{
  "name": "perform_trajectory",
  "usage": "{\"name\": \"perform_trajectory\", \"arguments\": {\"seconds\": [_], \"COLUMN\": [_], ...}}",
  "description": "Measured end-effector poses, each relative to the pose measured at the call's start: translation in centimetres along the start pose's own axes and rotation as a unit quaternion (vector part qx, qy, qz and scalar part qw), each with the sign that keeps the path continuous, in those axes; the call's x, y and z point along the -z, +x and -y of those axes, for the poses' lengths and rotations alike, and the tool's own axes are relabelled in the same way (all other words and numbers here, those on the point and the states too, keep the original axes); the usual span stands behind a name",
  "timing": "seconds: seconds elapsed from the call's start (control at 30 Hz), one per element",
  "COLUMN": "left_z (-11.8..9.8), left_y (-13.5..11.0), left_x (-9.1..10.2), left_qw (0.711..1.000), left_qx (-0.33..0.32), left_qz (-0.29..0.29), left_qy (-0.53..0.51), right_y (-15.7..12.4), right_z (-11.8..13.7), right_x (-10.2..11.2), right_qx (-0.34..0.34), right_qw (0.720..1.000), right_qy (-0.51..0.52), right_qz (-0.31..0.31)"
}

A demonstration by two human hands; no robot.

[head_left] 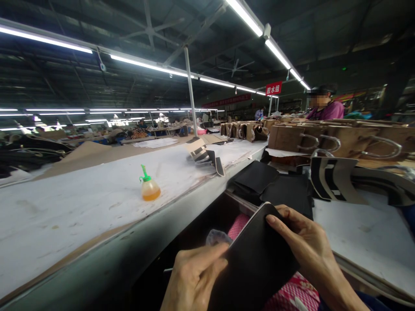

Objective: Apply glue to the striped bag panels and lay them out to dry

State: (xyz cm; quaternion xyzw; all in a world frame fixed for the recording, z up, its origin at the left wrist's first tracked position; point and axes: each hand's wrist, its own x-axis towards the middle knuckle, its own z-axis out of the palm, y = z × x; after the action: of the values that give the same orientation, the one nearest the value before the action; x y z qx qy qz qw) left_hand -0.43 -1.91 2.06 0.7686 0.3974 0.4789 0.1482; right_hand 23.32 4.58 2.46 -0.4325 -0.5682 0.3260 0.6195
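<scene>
A flat black panel (256, 259), leather-like with a pale edge, is held tilted over my lap. My left hand (194, 272) pinches its left edge between thumb and fingers. At its upper right corner my right hand (304, 237) grips it, thumb on the near face and fingers behind. Below the panel shows red checked cloth (292, 296). Beside my left fingertips lies a bit of clear plastic (218, 237). A squeeze bottle (151, 190) with a green nozzle and amber liquid stands on the white-covered table to the left.
Striped curved pieces (333, 179) and stacked black sheets (285, 190) lie to the right. Behind them stand brown bags with clear-wrapped handles (350, 140). Another striped piece (202, 153) rests on the long table (81, 194). A person in purple (329, 108) is beyond the bags.
</scene>
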Motion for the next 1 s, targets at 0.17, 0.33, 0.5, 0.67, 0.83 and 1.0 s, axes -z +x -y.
{"name": "perform_trajectory", "arguments": {"seconds": [0.17,0.33,0.5,0.67,0.83,1.0], "left_z": [0.8,0.8,0.5,0.8,0.6,0.8], "left_y": [0.1,0.5,0.8,0.6,0.8,1.0], "left_x": [-0.4,-1.8,-3.2,-4.0,-4.3,-4.3], "left_qw": [0.998,0.997,0.992,0.986,0.984,0.973], "left_qx": [-0.004,-0.013,-0.071,-0.117,-0.121,-0.160], "left_qz": [-0.026,-0.055,-0.079,-0.085,-0.108,-0.101], "left_qy": [0.064,0.055,0.063,0.089,0.073,0.133], "right_y": [-0.3,-1.1,-1.4,-1.7,-2.0,-2.1], "right_z": [0.3,1.6,2.4,2.0,1.3,1.8], "right_x": [0.0,-0.4,-0.6,-0.4,-0.4,-1.0], "right_qx": [0.087,0.130,0.134,0.138,0.155,0.214], "right_qw": [0.993,0.987,0.986,0.984,0.980,0.967], "right_qy": [-0.074,-0.087,-0.084,-0.100,-0.117,-0.138], "right_qz": [-0.009,0.029,0.046,0.058,0.047,0.024]}}
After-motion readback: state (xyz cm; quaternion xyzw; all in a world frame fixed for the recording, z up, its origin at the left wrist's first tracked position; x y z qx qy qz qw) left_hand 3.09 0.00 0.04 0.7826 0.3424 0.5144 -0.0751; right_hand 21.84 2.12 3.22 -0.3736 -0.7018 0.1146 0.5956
